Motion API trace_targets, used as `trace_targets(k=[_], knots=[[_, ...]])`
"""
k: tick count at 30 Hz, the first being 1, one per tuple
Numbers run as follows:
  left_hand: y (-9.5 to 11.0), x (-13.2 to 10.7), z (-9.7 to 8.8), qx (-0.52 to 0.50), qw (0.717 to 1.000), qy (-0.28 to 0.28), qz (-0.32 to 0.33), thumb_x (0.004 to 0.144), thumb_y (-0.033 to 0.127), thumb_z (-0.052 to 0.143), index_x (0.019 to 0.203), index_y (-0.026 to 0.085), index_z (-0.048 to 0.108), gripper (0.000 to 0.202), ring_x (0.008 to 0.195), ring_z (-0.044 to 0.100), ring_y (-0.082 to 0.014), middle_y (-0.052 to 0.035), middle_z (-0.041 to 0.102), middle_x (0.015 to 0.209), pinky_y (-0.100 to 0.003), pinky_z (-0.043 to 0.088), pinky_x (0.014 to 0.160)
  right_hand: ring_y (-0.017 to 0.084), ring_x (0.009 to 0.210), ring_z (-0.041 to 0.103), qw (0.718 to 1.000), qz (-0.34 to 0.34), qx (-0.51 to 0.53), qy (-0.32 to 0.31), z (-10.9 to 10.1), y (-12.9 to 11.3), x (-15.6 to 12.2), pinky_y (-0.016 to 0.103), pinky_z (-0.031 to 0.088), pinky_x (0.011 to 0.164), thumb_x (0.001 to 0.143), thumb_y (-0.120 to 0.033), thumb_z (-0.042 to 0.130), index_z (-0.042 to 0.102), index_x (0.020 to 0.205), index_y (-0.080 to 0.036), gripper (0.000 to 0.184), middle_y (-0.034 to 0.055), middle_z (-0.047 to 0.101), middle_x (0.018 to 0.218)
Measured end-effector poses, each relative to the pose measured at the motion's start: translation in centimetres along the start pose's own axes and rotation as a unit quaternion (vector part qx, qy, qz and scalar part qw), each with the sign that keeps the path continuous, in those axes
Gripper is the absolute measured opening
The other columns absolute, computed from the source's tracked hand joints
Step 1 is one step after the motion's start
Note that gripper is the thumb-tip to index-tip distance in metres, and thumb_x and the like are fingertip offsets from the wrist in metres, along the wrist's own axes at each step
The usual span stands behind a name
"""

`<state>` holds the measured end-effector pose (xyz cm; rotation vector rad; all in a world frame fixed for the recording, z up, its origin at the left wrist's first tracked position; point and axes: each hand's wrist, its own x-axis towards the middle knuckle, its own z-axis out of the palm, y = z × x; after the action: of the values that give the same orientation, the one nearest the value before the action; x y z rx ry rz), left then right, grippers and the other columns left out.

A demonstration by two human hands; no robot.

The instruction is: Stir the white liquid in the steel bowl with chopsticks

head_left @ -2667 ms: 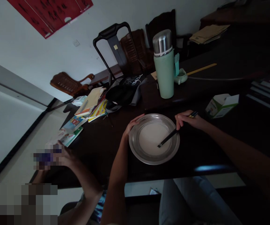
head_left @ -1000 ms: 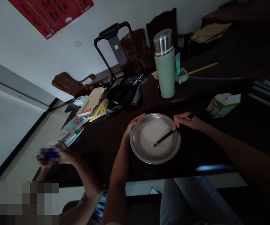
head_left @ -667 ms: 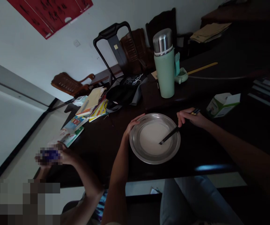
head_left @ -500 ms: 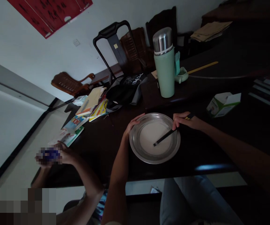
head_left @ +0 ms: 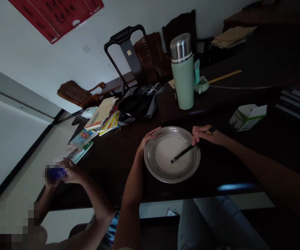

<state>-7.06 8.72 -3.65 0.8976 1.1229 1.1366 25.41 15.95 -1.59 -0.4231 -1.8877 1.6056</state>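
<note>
A round metal basin (head_left: 150, 166) stands on the dark table near its front edge, with a whitish liquid or paste (head_left: 168, 149) inside. My left hand (head_left: 147, 139) rests against the basin's left side, its fingers curved along the rim. Black chopsticks (head_left: 183, 153) slant down into the white contents, their tips near the middle. My right hand (head_left: 204, 134) is closed around their upper part, just over the basin's right rim. Whether the chopsticks touch the bottom cannot be seen.
Behind the basin stands a green thermos (head_left: 183, 81), with a small green pot (head_left: 202, 85) beside it. An opened carton (head_left: 247, 118) is to the right. Books and papers (head_left: 97, 119) and a black bag (head_left: 136, 104) lie at left. Another person's hands (head_left: 73, 172) hold a blurred-out object.
The basin, my hands and the chopsticks look almost the same. The view has shifted very slightly, and the other person at left has moved a little.
</note>
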Motion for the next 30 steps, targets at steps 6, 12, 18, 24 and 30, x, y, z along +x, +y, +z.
trace_targets(k=[6,12,18,24,30], knots=[[0.1,0.0,0.2,-0.004,1.0,0.003,0.0,0.063,0.025,0.072,0.122,0.017,0.072,0.06,0.131,0.056,-0.0352,-0.0098,0.07,0.13,-0.045,0.034,0.116,0.019,0.063,0.065,0.997,0.008,-0.009,0.074,-1.2,-0.3,0.2,0.037,0.049,0.071,0.089,-0.061,0.06,0.06,0.055,-0.021,0.052,0.0044,0.072,0.062],[0.0,0.0,0.1,-0.003,1.0,-0.001,0.002,0.064,0.024,0.071,0.122,0.016,0.072,0.059,0.135,0.052,-0.0364,-0.0102,0.068,0.132,-0.047,0.031,0.119,0.019,0.063,0.065,0.999,0.008,0.032,0.018,-0.5,-0.1,-0.1,0.036,0.05,0.071,0.093,-0.053,0.058,0.061,0.056,-0.021,0.049,0.0039,0.071,0.063],[0.0,0.1,0.0,0.003,1.0,-0.008,0.0,0.067,0.023,0.067,0.123,0.015,0.07,0.056,0.135,0.051,-0.0392,-0.0074,0.071,0.127,-0.049,0.029,0.119,0.02,0.072,0.067,0.999,0.003,-0.035,0.042,-0.3,-0.1,0.3,0.038,0.05,0.079,0.088,-0.061,0.06,0.064,0.06,-0.022,0.048,0.0035,0.074,0.07],[-0.1,0.1,0.0,-0.007,1.0,-0.001,0.0,0.064,0.024,0.072,0.122,0.017,0.072,0.059,0.135,0.052,-0.0375,-0.0096,0.069,0.131,-0.049,0.029,0.119,0.02,0.062,0.065,0.999,0.005,0.021,0.035,-1.1,-0.2,0.0,0.036,0.049,0.07,0.091,-0.056,0.059,0.06,0.054,-0.022,0.051,0.0041,0.07,0.059],[0.0,0.0,0.1,0.01,1.0,-0.007,0.009,0.066,0.025,0.07,0.125,0.015,0.07,0.061,0.136,0.051,-0.0366,-0.011,0.067,0.134,-0.047,0.029,0.12,0.02,0.072,0.067,1.0,0.001,-0.02,-0.007,0.0,-0.1,0.1,0.035,0.049,0.075,0.091,-0.055,0.059,0.063,0.06,-0.02,0.047,0.0053,0.073,0.07]])
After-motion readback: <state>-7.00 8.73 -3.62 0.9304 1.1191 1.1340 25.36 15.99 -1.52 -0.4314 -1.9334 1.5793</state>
